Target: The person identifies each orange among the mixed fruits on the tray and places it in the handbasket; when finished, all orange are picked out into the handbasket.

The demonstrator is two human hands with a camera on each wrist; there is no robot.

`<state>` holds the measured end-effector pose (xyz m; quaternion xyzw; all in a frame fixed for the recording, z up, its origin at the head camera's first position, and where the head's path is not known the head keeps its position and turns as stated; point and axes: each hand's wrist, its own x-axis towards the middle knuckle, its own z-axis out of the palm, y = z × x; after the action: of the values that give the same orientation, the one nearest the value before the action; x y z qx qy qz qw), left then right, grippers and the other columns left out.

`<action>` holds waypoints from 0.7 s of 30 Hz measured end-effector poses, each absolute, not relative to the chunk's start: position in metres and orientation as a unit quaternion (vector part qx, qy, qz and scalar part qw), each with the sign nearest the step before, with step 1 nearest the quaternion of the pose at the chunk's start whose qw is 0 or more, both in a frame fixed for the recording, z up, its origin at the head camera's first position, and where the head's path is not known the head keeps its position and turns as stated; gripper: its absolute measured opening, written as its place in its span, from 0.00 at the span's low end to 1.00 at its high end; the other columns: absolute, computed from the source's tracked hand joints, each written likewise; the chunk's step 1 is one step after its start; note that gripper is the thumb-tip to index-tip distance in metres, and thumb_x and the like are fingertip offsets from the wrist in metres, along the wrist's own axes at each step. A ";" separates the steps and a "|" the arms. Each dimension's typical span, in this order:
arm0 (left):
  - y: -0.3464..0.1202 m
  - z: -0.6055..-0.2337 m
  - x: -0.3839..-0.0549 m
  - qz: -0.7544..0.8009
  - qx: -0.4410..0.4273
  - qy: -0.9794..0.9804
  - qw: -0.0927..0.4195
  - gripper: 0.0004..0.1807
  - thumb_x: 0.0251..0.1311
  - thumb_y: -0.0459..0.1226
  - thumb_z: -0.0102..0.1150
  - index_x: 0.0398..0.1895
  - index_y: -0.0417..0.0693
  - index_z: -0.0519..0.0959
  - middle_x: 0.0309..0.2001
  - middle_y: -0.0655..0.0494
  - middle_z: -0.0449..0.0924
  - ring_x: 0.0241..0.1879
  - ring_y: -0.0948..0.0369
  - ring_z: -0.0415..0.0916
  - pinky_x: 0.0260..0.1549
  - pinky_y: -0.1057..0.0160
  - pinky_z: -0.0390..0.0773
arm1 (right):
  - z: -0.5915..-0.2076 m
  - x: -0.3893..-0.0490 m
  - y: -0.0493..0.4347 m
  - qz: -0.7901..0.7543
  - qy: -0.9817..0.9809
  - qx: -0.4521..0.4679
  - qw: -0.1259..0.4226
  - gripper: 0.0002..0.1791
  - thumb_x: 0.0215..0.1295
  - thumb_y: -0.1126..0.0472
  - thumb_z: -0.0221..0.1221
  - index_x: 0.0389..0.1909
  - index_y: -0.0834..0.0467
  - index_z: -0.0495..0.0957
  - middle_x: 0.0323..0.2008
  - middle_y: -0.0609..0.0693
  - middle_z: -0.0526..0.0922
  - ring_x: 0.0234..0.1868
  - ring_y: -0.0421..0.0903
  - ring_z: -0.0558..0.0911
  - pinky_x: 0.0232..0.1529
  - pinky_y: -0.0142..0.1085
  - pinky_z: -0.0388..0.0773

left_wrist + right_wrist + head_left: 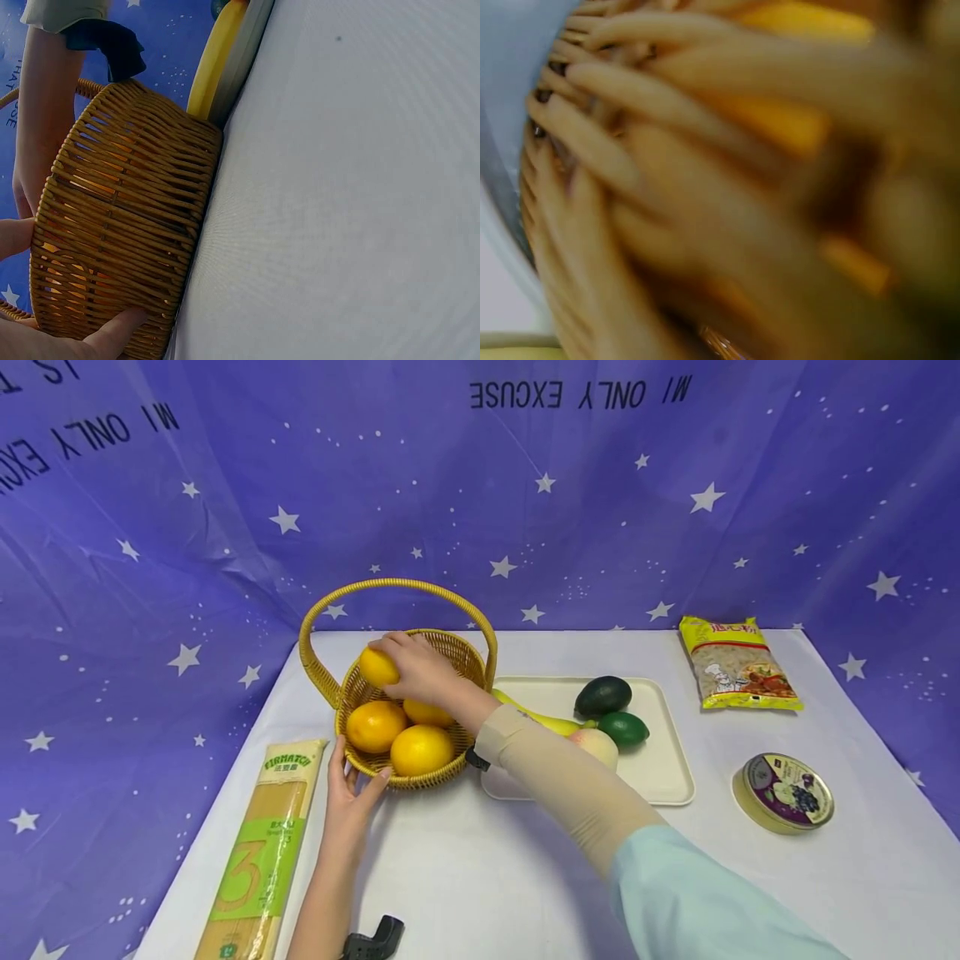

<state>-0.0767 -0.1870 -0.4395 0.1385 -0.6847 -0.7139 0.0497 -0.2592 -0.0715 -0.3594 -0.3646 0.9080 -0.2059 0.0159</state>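
Here my right hand (420, 670) curls its fingers over a lemon (377, 667), gripping it at the far left inside the wicker basket (450, 652); the lemon lies under my fingertips, its long axis running roughly left to right. Three more yellow fruits (420, 749) sit nearer me in the basket. My left hand (351, 793) rests with thumb and fingers spread against the basket's near wall (127, 225). Right of the basket stands a tray (660, 768) with avocados (603, 696).
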 end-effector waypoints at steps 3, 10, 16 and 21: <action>-0.187 -0.440 -0.076 -0.713 0.139 -0.685 0.049 0.51 0.64 0.36 0.60 0.77 0.65 0.34 0.76 0.58 0.26 0.74 0.53 0.34 0.68 0.50 0.53 | -0.360 -0.257 -0.073 -0.192 0.906 -0.378 0.024 0.36 0.61 0.53 0.64 0.70 0.47 0.63 0.70 0.47 0.61 0.65 0.49 0.63 0.63 0.40 0.65; -0.188 -0.442 -0.077 -0.716 0.141 -0.682 0.046 0.52 0.64 0.35 0.60 0.77 0.66 0.33 0.76 0.59 0.25 0.74 0.55 0.33 0.69 0.51 0.52 | -0.367 -0.253 -0.071 -0.178 0.906 -0.382 0.039 0.33 0.64 0.52 0.62 0.70 0.49 0.65 0.70 0.47 0.62 0.69 0.48 0.61 0.66 0.42 0.63; -0.189 -0.443 -0.078 -0.715 0.140 -0.683 0.043 0.51 0.64 0.35 0.60 0.77 0.66 0.33 0.76 0.60 0.25 0.74 0.55 0.33 0.68 0.51 0.52 | -0.370 -0.248 -0.061 -0.197 0.905 -0.377 0.016 0.33 0.63 0.49 0.62 0.69 0.49 0.66 0.69 0.48 0.64 0.66 0.50 0.65 0.65 0.40 0.65; -0.189 -0.441 -0.077 -0.717 0.137 -0.682 0.046 0.51 0.64 0.35 0.59 0.77 0.65 0.33 0.76 0.60 0.24 0.74 0.55 0.32 0.68 0.51 0.52 | -0.364 -0.237 -0.050 -0.215 0.901 -0.376 -0.009 0.34 0.64 0.45 0.61 0.70 0.48 0.65 0.69 0.48 0.65 0.65 0.51 0.67 0.63 0.41 0.66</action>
<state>-0.0769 -0.1891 -0.4409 0.1374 -0.6815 -0.7173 0.0456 -0.2372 -0.0498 -0.3635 -0.3761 0.9013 -0.2148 -0.0092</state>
